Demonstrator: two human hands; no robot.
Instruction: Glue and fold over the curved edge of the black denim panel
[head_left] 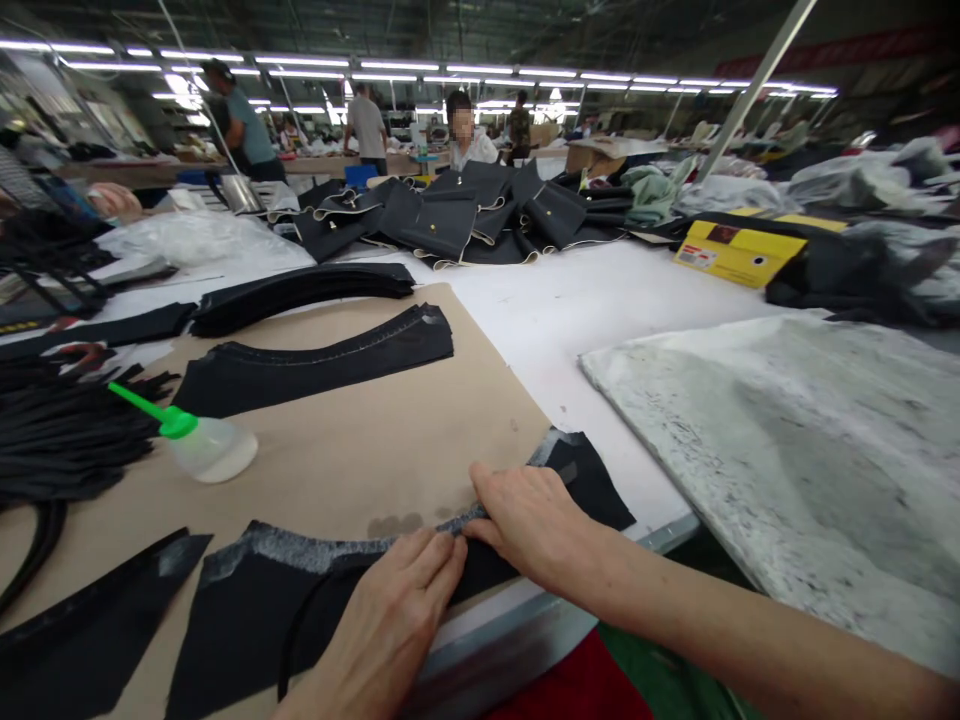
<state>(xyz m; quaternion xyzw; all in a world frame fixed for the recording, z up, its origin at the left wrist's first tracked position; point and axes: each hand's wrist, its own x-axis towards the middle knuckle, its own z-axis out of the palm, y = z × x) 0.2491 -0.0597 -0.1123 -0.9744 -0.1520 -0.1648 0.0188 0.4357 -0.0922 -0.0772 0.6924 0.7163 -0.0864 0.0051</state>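
A curved black panel (247, 610), leather or fabric, lies along the table's near edge with a whitish, glue-like band on its curved upper edge. My left hand (401, 605) rests on the panel's middle, fingers together and pressing at that edge. Just right of it, my right hand (525, 515) pinches the same edge between thumb and bent fingers. A thin black cord (300, 620) curves over the panel and runs under my left hand; its far end is hidden. The panel's right end (592, 485) sticks out beyond my right hand.
Brown paper (337, 440) covers part of the white table. On it are a green-capped glue bottle (214, 450), another curved panel (322, 355) and a dark piece (90, 620). Black strips (60, 440) lie left, a whitish slab (787, 430) right, black pieces (442, 215) behind. People work farther back.
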